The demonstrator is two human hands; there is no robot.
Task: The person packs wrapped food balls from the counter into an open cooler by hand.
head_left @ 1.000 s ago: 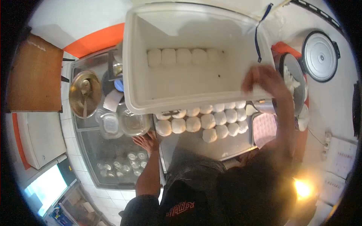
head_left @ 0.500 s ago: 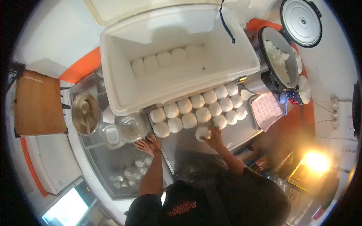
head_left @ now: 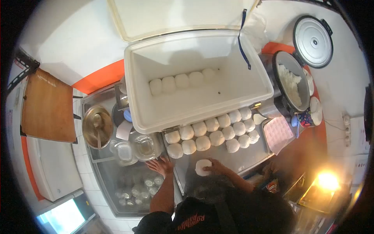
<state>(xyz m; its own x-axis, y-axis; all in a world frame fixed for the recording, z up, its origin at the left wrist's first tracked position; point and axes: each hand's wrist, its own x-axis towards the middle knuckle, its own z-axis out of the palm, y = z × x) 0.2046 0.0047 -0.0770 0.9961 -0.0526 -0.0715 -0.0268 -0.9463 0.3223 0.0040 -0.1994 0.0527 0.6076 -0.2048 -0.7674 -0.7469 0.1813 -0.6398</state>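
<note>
My right hand (head_left: 216, 167) grips a white rounded parcel (head_left: 201, 167) at its side, just in front of the rows; its contents do not show. With fingers spread, my left hand (head_left: 160, 166) rests at the counter's left part, close to a clear plastic container (head_left: 146, 146), holding nothing. Two rows of similar white parcels (head_left: 203, 143) sit on the metal counter (head_left: 187, 163). Behind them stands a large white cooler box (head_left: 194, 95), its lid raised, with several parcels lined up along its back wall.
An open rice cooker (head_left: 290, 84) with white rice stands at the right, beside a tray with pink printed paper (head_left: 277, 130). A metal bowl with a ladle (head_left: 97, 126) is at the left. Several cans (head_left: 140, 191) show under the glass top. A bright lamp (head_left: 328, 181) glows low right.
My right hand has drawn the parcel from the front row toward my body and slightly left. My left hand stays by the plastic containers. The camera view has shifted.
</note>
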